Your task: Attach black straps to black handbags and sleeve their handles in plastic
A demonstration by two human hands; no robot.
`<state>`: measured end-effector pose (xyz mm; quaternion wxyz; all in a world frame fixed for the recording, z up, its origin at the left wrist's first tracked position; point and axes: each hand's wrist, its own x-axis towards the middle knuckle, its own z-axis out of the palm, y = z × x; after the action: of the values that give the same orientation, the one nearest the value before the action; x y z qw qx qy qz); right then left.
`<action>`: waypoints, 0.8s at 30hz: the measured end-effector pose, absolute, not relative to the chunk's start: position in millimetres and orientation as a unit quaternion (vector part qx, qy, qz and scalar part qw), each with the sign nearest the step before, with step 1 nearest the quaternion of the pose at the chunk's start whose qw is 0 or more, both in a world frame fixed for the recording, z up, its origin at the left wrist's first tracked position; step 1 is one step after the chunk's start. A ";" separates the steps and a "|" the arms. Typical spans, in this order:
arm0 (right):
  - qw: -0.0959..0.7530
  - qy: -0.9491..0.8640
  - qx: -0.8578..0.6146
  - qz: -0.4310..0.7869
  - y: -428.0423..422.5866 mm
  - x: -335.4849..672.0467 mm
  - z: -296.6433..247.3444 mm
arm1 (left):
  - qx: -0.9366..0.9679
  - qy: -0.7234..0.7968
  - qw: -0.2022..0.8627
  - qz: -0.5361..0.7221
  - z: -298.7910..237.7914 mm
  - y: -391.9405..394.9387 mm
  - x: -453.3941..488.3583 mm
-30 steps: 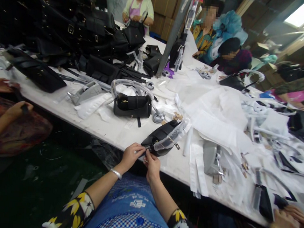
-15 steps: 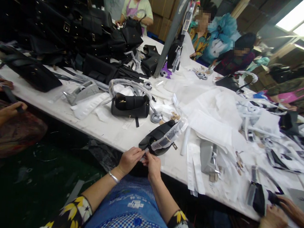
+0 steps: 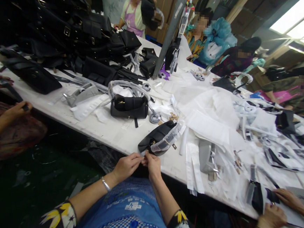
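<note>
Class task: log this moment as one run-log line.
left hand: pinching small strip | right hand: pinching same strip | small black leather handbag: lying at edge of white table

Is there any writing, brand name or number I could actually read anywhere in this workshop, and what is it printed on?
White print on the blue apron: characters and a logo, too blurred to read.
Small gold emblem on the black handbag: too small to read.
Markings on the grey post: illegible.
Cardboard boxes at the back: no legible print.
Nothing in view can be quoted as it reads.

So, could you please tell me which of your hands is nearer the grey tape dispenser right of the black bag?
Right. The right hand is nearer the grey tape dispenser; the left hand sits farther left.
</note>
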<state>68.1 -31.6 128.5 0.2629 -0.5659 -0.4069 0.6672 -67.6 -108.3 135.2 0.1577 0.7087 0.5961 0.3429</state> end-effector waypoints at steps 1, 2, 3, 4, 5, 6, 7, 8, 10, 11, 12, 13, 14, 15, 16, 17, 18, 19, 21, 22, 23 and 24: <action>0.262 -0.407 -0.561 0.671 -30.3 68.7 127.1 | 0.676 0.611 0.193 0.363 138.0 -112.0 -69.7; 0.261 -0.409 -0.554 0.677 -29.1 69.6 125.7 | 0.627 0.637 0.225 0.388 140.7 -113.8 -72.5; 0.258 -0.411 -0.547 0.681 -28.0 70.9 124.3 | 0.564 0.668 0.261 0.409 143.2 -113.5 -75.5; 0.255 -0.415 -0.540 0.686 -27.0 72.2 122.8 | 0.497 0.699 0.297 0.420 145.3 -111.1 -78.5; 0.252 -0.419 -0.534 0.689 -26.1 73.5 121.3 | 0.439 0.720 0.337 0.419 146.9 -107.1 -81.0; 0.250 -0.425 -0.528 0.691 -25.2 74.6 119.9 | 0.398 0.726 0.385 0.408 147.8 -102.0 -82.6; 0.249 -0.433 -0.524 0.690 -24.1 75.2 118.8 | 0.375 0.720 0.434 0.391 148.0 -96.7 -83.1; 0.248 -0.443 -0.521 0.686 -23.1 75.3 117.9 | 0.366 0.706 0.476 0.375 147.6 -91.9 -82.3; 0.248 -0.467 -0.519 0.672 -21.7 74.1 117.6 | 0.366 0.678 0.528 0.357 145.3 -86.5 -77.5; 0.248 -0.480 -0.519 0.662 -21.5 73.3 118.2 | 0.355 0.670 0.546 0.356 143.6 -86.2 -74.1; 0.246 -0.493 -0.518 0.654 -21.6 72.9 119.2 | 0.337 0.666 0.559 0.360 141.7 -87.4 -70.7; 0.242 -0.505 -0.516 0.649 -21.7 73.4 120.5 | 0.314 0.667 0.567 0.367 139.4 -89.5 -67.7; 0.235 -0.515 -0.511 0.647 -21.7 75.6 121.9 | 0.288 0.671 0.571 0.375 136.9 -92.0 -65.7; 0.225 -0.522 -0.503 0.651 -20.9 80.4 123.3 | 0.266 0.675 0.573 0.382 134.0 -94.3 -64.7; 0.212 -0.530 -0.491 0.658 -19.2 88.6 124.8 | 0.250 0.680 0.571 0.386 130.8 -96.1 -64.6; 0.202 -0.542 -0.485 0.655 -16.1 101.0 126.3 | 0.242 0.684 0.568 0.388 127.4 -97.1 -65.4; 0.201 -0.555 -0.493 0.639 -11.4 118.2 128.1 | 0.238 0.689 0.563 0.390 123.8 -97.4 -66.7; 0.210 -0.566 -0.515 0.608 -4.8 140.3 130.1 | 0.235 0.693 0.556 0.393 120.4 -97.3 -68.0; 0.258 -0.566 -0.602 0.501 14.7 197.1 134.5 | 0.230 0.700 0.545 0.401 114.1 -96.2 -70.2; 0.283 -0.549 -0.641 0.456 27.6 229.7 136.6 | 0.226 0.700 0.544 0.403 111.6 -95.8 -70.7; 0.306 -0.527 -0.679 0.410 42.1 263.0 138.0 | 0.221 0.699 0.547 0.404 109.4 -95.5 -70.7; 0.325 -0.503 -0.713 0.364 57.5 295.4 138.5 | 0.214 0.697 0.552 0.406 107.8 -95.4 -70.2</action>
<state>295.4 57.5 138.5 0.3250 -0.7130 -0.5032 0.3644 -70.2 -95.4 107.8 0.5517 0.2136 0.6966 0.4059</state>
